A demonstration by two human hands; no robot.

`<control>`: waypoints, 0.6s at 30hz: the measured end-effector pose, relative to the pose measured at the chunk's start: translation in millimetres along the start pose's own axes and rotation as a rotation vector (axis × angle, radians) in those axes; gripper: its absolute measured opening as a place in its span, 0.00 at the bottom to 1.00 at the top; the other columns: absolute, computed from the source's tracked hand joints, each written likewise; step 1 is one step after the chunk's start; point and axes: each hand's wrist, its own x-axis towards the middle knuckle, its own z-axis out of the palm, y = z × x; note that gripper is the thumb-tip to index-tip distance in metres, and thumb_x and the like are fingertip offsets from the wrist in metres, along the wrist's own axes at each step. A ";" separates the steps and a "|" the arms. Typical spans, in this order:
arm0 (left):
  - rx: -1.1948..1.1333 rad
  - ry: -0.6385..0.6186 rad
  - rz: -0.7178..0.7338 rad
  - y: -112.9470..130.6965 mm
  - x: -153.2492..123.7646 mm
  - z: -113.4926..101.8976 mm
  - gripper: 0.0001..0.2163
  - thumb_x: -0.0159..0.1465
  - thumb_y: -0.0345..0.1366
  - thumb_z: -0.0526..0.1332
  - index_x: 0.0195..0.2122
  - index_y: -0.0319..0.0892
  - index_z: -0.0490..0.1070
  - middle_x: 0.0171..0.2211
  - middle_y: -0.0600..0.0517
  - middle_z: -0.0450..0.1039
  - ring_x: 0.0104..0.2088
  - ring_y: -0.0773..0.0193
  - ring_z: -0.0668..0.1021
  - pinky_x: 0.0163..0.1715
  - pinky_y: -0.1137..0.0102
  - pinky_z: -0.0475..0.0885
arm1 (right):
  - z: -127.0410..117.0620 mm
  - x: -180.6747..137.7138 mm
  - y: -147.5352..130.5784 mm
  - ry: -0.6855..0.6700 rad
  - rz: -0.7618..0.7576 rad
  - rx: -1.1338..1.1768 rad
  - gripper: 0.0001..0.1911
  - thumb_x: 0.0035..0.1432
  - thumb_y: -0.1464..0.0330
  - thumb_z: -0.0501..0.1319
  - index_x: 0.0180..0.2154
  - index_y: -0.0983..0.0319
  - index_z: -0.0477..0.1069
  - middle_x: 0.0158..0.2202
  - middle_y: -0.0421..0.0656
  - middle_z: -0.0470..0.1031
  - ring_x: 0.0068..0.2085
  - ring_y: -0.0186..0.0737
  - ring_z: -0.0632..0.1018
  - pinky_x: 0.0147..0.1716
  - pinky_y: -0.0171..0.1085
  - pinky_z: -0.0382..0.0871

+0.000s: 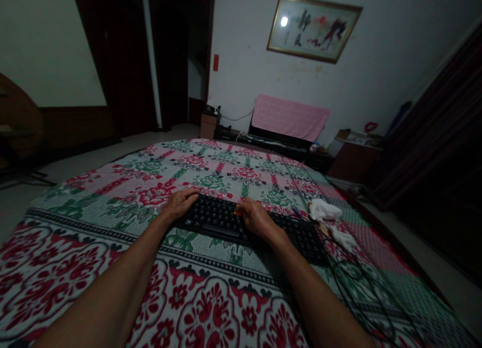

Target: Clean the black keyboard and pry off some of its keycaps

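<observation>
A black computer keyboard (220,215) lies across the patterned bedspread (211,308), its long side towards me. My left hand (183,203) grips its left end, with the thumb side along the upper corner. Over the middle keys, my right hand (254,216) is closed with the fingers bent down. A small orange thing (237,210) pokes out at its fingertips; its kind is too small to make out. My right hand and forearm hide part of the keys; the number pad end (311,240) shows beyond them.
Crumpled white tissue (326,210) and a second white wad (343,239) lie right of the keyboard, near a small dark purple item (297,212). Black cable (350,287) loops over the bed's right side. A pink cloth (289,117) drapes something by the far wall.
</observation>
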 end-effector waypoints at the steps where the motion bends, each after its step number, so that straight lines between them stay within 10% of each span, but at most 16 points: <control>1: 0.002 0.002 0.001 0.0 0.0 0.0 0.18 0.57 0.45 0.51 0.41 0.43 0.74 0.43 0.51 0.75 0.45 0.58 0.75 0.49 0.66 0.66 | -4.9 -0.7 0.3 -0.043 0.013 -0.010 0.12 0.54 0.78 0.52 0.32 0.64 0.74 0.31 0.45 0.70 0.33 0.35 0.70 0.32 0.31 0.60; 18: 0.004 -0.013 0.004 4.6 0.0 -4.0 0.19 0.57 0.46 0.52 0.41 0.43 0.74 0.42 0.50 0.76 0.45 0.57 0.75 0.48 0.65 0.67 | -7.2 -12.3 27.6 0.079 0.012 0.095 0.13 0.54 0.79 0.52 0.36 0.64 0.72 0.33 0.45 0.70 0.35 0.37 0.71 0.36 0.34 0.63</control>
